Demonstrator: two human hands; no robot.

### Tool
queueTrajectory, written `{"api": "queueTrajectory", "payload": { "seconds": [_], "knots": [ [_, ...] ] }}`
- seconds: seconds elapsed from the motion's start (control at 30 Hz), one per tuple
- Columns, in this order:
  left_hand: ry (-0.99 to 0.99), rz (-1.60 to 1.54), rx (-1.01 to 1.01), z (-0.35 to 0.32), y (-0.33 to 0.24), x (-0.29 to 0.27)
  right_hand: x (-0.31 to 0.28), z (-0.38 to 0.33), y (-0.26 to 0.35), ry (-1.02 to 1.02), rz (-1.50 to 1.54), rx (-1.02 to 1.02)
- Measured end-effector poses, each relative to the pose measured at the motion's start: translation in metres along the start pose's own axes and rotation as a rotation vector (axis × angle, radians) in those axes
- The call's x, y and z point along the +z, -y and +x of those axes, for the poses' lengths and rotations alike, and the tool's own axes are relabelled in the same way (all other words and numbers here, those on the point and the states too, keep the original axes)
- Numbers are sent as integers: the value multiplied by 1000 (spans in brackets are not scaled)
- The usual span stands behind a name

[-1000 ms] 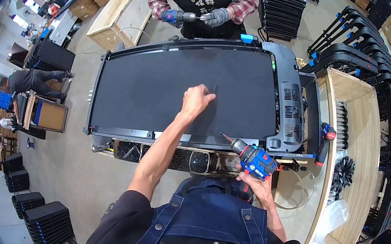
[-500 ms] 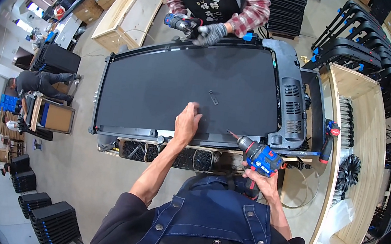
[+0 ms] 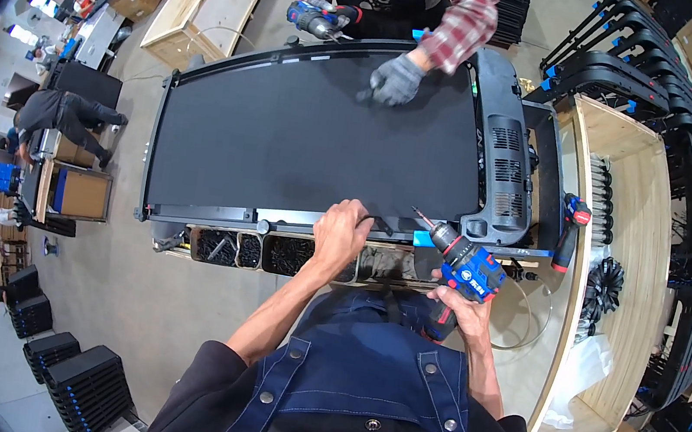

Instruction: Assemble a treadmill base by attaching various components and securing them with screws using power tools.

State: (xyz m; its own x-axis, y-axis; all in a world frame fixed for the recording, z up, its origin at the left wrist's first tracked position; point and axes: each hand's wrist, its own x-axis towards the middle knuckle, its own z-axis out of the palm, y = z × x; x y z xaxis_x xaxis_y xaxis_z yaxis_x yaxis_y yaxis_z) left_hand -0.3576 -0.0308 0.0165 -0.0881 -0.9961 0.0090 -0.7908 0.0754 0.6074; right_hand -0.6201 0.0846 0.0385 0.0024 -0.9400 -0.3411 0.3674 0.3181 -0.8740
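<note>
A treadmill deck with a black belt (image 3: 286, 138) lies crosswise before me. At its near rail, my left hand (image 3: 340, 234) has its fingers closed on a small black bracket (image 3: 376, 223), mostly covered by the hand. My right hand (image 3: 463, 312) grips a blue and black cordless drill (image 3: 471, 272) by its handle. The drill's bit points up and left, toward the near edge of the belt, and touches nothing. Right of the belt is the treadmill's grey vented motor cover (image 3: 505, 167).
Across the deck a co-worker's gloved hand (image 3: 397, 81) reaches over the belt; their other hand holds a drill (image 3: 312, 19). Bins of black screws (image 3: 293, 254) sit below the near rail. At right, a red and black power tool (image 3: 569, 232) hangs by a wooden crate (image 3: 647, 282).
The small bracket has left the belt's middle, and my left hand is now at the near rail with it. The co-worker's gloved hand has moved in over the belt. My drill stays nearly in place.
</note>
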Motion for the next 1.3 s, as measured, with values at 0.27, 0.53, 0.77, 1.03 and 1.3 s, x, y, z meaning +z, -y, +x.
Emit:
{"api": "queueTrajectory", "payload": {
  "seconds": [0.27, 0.53, 0.77, 1.03, 1.3],
  "knots": [
    [-109, 92, 320, 1, 2, 27, -8, 1, 12, -19, -37, 38],
    [21, 146, 636, 39, 10, 26, -17, 22, 55, 74, -380, 70],
    [240, -42, 598, 64, 17, 31, -7, 58, 89, 195, -1027, -48],
    [260, -72, 560, 64, 23, 34, 15, 99, 100, 347, -1279, 48],
    [284, -42, 535, 64, 23, 34, 37, 114, 117, 435, -1405, 229]
  ]
}}
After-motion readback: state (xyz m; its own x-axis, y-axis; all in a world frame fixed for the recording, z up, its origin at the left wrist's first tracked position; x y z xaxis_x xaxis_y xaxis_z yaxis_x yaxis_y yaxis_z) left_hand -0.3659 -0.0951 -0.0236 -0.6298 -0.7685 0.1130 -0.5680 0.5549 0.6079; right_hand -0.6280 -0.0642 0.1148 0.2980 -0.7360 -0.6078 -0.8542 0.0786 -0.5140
